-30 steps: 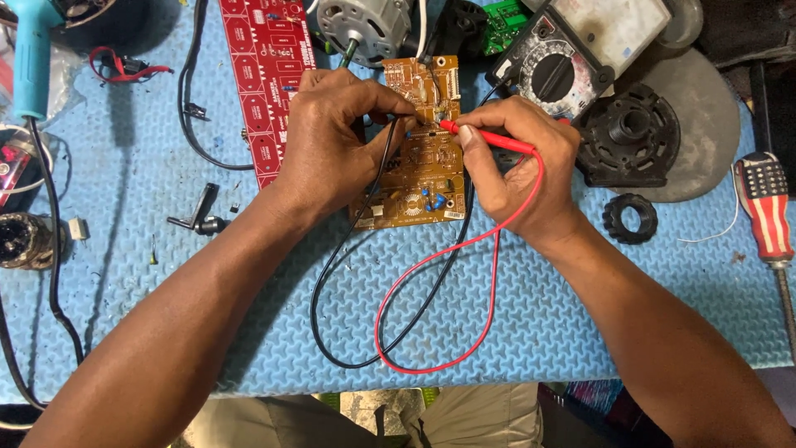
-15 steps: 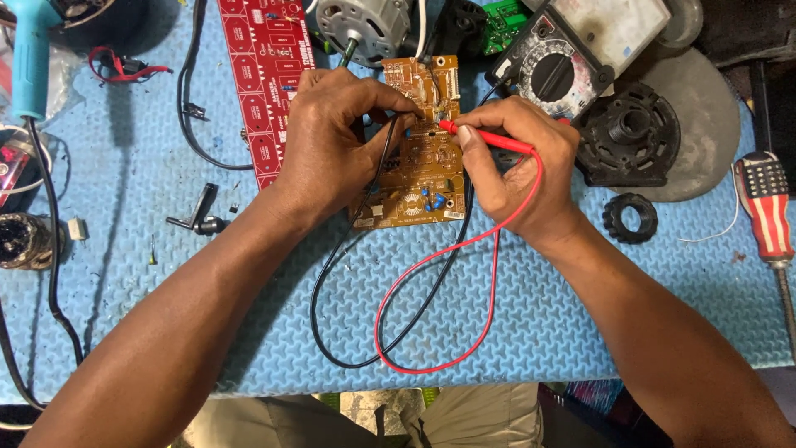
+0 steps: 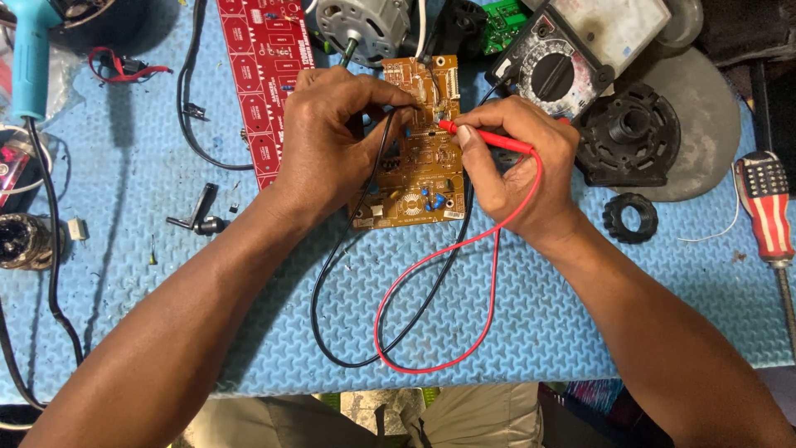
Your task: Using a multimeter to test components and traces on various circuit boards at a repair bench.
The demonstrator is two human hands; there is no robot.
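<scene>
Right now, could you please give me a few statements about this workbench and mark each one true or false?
1. The right hand holds a red probe on the brown circuit board. True.
2. The left hand holds a screwdriver. False: it holds a black probe on the board; the screwdriver lies at the right.
3. The mat is green. False: blue.
4. A red board lies left of the brown one. True.

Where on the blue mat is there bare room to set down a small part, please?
The blue mat is bare near its front edge, right of the red lead, and left between the left forearm and the black clip. The back edge around the multimeter is crowded.
</scene>
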